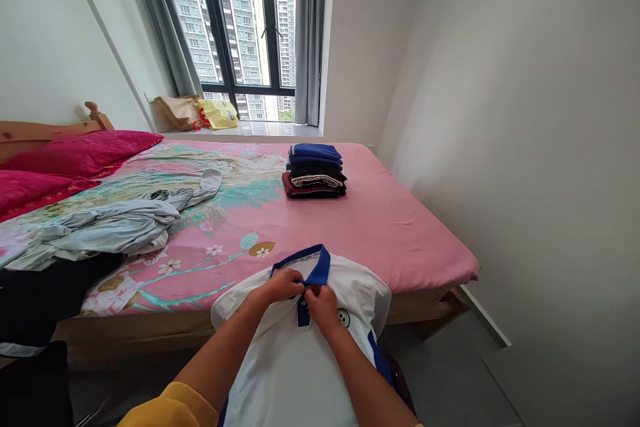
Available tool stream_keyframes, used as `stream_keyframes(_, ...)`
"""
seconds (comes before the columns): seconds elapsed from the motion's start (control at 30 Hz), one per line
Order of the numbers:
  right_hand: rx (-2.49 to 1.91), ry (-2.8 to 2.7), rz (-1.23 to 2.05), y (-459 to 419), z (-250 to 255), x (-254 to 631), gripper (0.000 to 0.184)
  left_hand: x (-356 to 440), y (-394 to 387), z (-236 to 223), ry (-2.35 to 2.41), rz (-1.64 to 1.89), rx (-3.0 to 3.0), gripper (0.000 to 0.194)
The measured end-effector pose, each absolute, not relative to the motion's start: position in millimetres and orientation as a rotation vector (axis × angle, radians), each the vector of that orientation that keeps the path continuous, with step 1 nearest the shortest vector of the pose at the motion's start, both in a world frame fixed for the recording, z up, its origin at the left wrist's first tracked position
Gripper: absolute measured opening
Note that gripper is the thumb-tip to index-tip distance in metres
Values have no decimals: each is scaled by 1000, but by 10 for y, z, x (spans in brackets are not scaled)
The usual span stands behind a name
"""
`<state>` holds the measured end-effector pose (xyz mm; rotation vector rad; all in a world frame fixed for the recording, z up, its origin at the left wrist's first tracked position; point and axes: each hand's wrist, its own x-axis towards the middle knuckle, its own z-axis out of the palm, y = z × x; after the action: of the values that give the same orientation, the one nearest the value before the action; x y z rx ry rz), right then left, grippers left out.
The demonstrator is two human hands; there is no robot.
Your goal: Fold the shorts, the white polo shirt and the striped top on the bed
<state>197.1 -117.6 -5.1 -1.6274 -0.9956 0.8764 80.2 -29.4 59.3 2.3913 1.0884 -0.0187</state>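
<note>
A white polo shirt [280, 373] with a blue collar lies face up, its top on the bed's edge and its lower part hanging toward me. My left hand [283, 285] pinches the placket just under the collar on the left side. Right beside it, my right hand [323, 307] grips the other side of the placket, fingers pressed together. A small button shows on the blue placket below my hands; whether a button is between my fingers is hidden. A round dark badge sits on the chest near my right wrist.
A stack of folded clothes [315, 172] stands on the pink bed sheet [400, 233]. Crumpled grey clothes [120, 223] and a black garment [55, 293] lie at the left, near red pillows [85, 153]. Bags [219, 114] rest on the windowsill.
</note>
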Motion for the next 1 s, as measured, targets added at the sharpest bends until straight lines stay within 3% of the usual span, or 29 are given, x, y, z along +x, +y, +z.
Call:
stream_keyframes(0.17,-1537,-881,1236,-1149,71,2087,18,777,-312,615,1045,72,2463,17)
stream_keyframes(0.37,-1519,-871,1300,-1136,169,2116,24,788,-344,640,1062,152,2574,26)
stream_keyframes(0.63,-1757,-985,880,-1273,144,2709,29,267,-153,739,1311,332,2511,30)
stream_keyframes(0.83,-1960,-1154,548,-1449,131,3497,28,-551,-31,611,1471,235,2388,26)
stream_keyframes(1.0,-2052,-1397,395,-1244,141,3599,29,-631,-40,563,1518,234,2305,26)
